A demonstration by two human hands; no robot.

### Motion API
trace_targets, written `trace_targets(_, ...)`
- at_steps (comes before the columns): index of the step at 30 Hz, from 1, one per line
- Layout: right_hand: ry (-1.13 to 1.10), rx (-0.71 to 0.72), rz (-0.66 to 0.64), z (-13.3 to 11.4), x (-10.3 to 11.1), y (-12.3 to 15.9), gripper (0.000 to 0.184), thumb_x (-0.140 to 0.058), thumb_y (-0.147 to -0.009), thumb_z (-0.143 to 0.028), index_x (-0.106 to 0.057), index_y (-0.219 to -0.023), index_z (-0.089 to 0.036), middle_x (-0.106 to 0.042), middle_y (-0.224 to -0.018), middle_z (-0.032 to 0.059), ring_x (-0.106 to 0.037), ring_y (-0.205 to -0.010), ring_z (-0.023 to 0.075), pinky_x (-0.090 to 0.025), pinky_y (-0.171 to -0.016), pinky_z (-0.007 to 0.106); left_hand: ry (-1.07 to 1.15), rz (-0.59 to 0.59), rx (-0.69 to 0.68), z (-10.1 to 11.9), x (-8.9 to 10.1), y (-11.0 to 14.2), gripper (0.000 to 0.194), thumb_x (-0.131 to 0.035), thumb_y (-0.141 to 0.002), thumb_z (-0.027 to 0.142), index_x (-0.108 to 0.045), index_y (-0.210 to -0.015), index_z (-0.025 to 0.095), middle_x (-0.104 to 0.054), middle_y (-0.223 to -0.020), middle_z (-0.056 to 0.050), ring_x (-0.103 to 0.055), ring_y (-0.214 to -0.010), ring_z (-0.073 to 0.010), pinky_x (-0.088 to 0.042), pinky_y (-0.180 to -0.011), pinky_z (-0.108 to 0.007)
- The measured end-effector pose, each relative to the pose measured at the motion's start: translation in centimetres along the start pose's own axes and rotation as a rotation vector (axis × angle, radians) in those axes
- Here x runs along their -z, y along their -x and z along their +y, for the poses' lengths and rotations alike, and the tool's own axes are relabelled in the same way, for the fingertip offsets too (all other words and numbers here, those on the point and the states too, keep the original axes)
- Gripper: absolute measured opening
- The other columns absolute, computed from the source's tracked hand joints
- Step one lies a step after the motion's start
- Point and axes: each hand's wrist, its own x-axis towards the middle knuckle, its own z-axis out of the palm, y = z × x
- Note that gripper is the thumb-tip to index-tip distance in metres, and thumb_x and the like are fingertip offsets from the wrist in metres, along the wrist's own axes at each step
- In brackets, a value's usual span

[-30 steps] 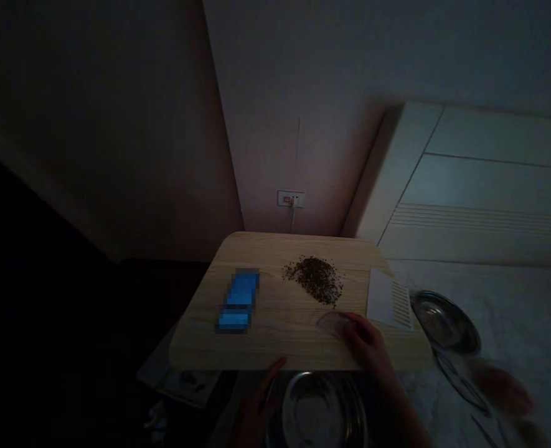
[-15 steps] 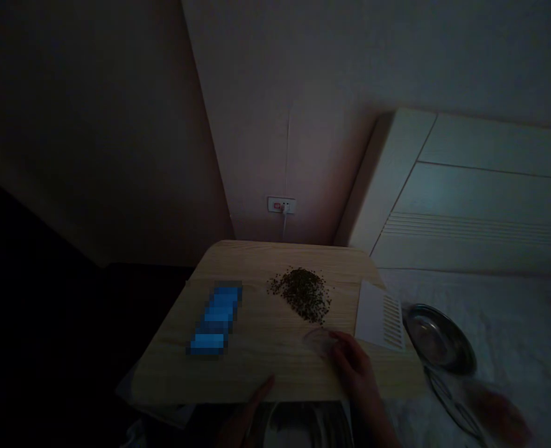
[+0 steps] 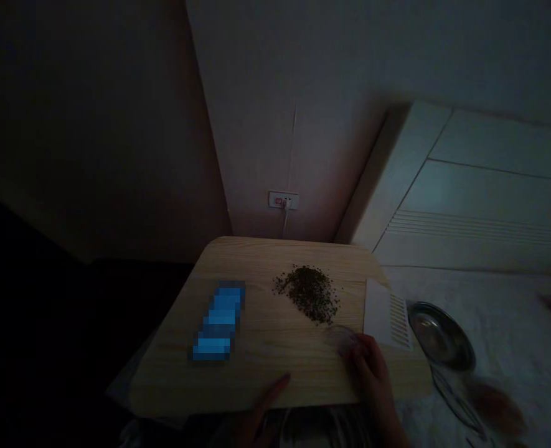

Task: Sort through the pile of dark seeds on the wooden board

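Observation:
On the wooden table (image 3: 251, 373) lies a loose pile of small dark grains (image 3: 310, 291), with stray ones around it. My right hand (image 3: 371, 364) is closed on a clear, round-edged piece (image 3: 339, 335), perhaps a thin plastic lid or dish, just in front of the pile. My left hand (image 3: 271, 398) reaches over the table's front edge with one finger stretched out; its other fingers are mostly hidden in the dark. Below that edge, between my forearms, is a metal bowl or pot (image 3: 310, 429), partly cut off.
Right of my right hand lies a white slotted plate (image 3: 382, 314). A metal bowl (image 3: 441, 336) sits beyond the table on a pale sheet (image 3: 527, 348), near a blurred reddish-brown shape (image 3: 497, 407). A pixelated blue oblong (image 3: 219, 323) lies left. Behind is a wall socket (image 3: 283, 200).
My right hand has shifted right with the clear piece, slightly away from the pile. My left finger appears farther right. The whole view has moved a little; the pile looks much the same.

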Motion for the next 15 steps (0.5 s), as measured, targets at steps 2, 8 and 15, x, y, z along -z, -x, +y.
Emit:
trace_targets(2, 0.023, -0.021, 0.012, -0.1, 0.0, 0.2, 0.031, -0.055, -0.079, -0.043, -0.053, -0.099, -0.020, -0.057, -0.076, 0.0013, -0.053, -0.070, 0.0169, -0.043, -0.063, 0.026, 0.045, -0.033, -0.056, -0.4, -0.1, -0.1, 0.057, -0.048, -0.076, 0.009, -0.048, -0.127, 0.034, -0.051, -0.133, 0.008, -0.045, -0.124, -0.0216, -0.029, -0.107, -0.038)
trace_targets(8, 0.112, -0.006, 0.014, -0.4, 0.3, 0.2, 0.032, -0.056, -0.078, -0.042, -0.054, -0.100, -0.020, -0.057, -0.077, 0.0011, -0.052, -0.072, 0.0179, -0.042, -0.066, 0.027, 0.143, -0.065, -0.114, -2.0, -0.2, -0.6, 0.055, -0.044, -0.078, 0.008, -0.048, -0.127, 0.034, -0.051, -0.133, 0.009, -0.044, -0.124, -0.0201, -0.030, -0.108, -0.036)
trace_targets(15, 0.130, 0.049, 0.131, -0.5, -0.3, -0.3, 0.029, -0.056, -0.077, -0.040, -0.057, -0.096, -0.019, -0.059, -0.077, 0.0023, -0.053, -0.069, 0.0179, -0.042, -0.063, 0.027, 0.074, -0.092, -0.124, -1.9, 1.2, -0.7, 0.058, -0.046, -0.077, 0.006, -0.048, -0.126, 0.036, -0.052, -0.132, 0.009, -0.046, -0.123, -0.0209, -0.031, -0.106, -0.038)
